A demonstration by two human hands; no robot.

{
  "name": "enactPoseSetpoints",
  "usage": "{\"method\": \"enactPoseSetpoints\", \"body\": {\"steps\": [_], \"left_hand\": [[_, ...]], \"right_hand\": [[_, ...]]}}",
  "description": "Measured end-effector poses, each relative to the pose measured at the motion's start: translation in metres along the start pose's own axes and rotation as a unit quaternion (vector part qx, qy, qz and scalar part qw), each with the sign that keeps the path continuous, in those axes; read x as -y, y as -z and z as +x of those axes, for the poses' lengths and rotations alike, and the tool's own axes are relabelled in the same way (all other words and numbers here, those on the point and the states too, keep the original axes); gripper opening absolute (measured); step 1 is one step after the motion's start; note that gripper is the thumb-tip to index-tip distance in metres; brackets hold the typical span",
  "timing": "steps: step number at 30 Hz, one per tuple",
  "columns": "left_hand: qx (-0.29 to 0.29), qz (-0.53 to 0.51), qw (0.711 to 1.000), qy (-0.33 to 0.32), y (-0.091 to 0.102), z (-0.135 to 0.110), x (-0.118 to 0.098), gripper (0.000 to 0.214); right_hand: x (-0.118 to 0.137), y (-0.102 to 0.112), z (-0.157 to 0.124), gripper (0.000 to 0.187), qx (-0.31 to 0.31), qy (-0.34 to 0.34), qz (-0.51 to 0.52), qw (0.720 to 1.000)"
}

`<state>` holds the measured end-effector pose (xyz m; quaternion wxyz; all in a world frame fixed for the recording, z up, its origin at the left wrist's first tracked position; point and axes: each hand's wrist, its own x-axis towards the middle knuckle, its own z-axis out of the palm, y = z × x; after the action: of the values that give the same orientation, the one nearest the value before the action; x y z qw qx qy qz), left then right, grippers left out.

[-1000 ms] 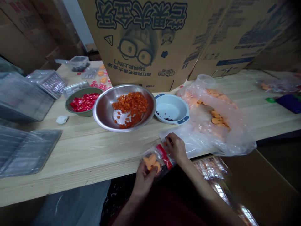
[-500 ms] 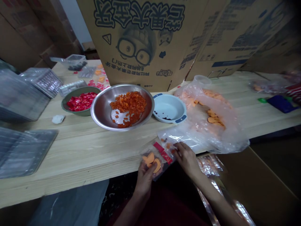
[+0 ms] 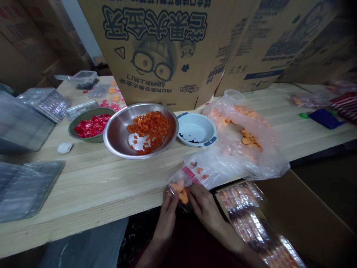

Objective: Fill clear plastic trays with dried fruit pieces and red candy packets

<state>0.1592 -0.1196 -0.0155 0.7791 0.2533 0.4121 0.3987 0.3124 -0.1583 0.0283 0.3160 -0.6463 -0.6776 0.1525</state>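
Note:
At the table's front edge, my left hand (image 3: 167,204) pinches the left side of a see-through plastic packet (image 3: 180,185) holding orange curved pieces. The fingers of my right hand (image 3: 203,201) are closed on the packet's right side. A pink-red strip (image 3: 191,174) crosses the plastic just beyond my hands. Past it, small orange and dark bits (image 3: 199,170) show in or under a see-through sheet. A large plastic bag (image 3: 267,149) of orange pieces lies to the right of my hands.
A steel bowl (image 3: 111,143) of orange cubes stands between a green bowl (image 3: 73,130) of red wrapped pieces and a light-blue basin (image 3: 199,128). A box (image 3: 306,208) with rows of packets sits below right. Clear plastic trays (image 3: 30,190) lie left; large cartons (image 3: 156,89) stand behind.
My right hand has moved from the packet's far upper end down to its lower right side. The packet now sits between both hands. The view has shifted slightly.

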Motion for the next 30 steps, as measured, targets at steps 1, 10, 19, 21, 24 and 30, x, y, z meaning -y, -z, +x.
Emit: {"method": "enactPoseSetpoints", "body": {"steps": [1, 10, 19, 21, 24, 30], "left_hand": [[0.016, -0.001, 1.000, 0.015, 0.008, -0.002, -0.003, 0.047], [-0.011, 0.008, 1.000, -0.019, 0.016, -0.002, -0.008, 0.037], [-0.048, -0.035, 0.998, -0.004, 0.018, -0.006, -0.001, 0.050], [-0.024, 0.003, 0.999, -0.024, 0.016, -0.007, -0.006, 0.039], [0.000, 0.084, 0.994, -0.073, 0.014, -0.011, -0.017, 0.034], [-0.008, 0.174, 0.971, -0.165, 0.022, -0.018, -0.050, 0.031]], "right_hand": [[0.003, 0.002, 0.001, 0.022, 0.007, 0.002, 0.013, 1.000], [0.033, -0.011, -0.007, 0.019, 0.099, 0.004, 0.152, 0.983], [0.029, -0.015, -0.024, 0.119, 0.120, 0.021, -0.035, 0.992], [0.021, -0.019, -0.026, 0.103, 0.095, 0.053, -0.081, 0.991], [0.011, -0.019, -0.026, 0.085, 0.053, 0.094, -0.092, 0.990], [0.015, 0.015, -0.011, 0.070, 0.003, 0.130, -0.049, 0.990]]}}
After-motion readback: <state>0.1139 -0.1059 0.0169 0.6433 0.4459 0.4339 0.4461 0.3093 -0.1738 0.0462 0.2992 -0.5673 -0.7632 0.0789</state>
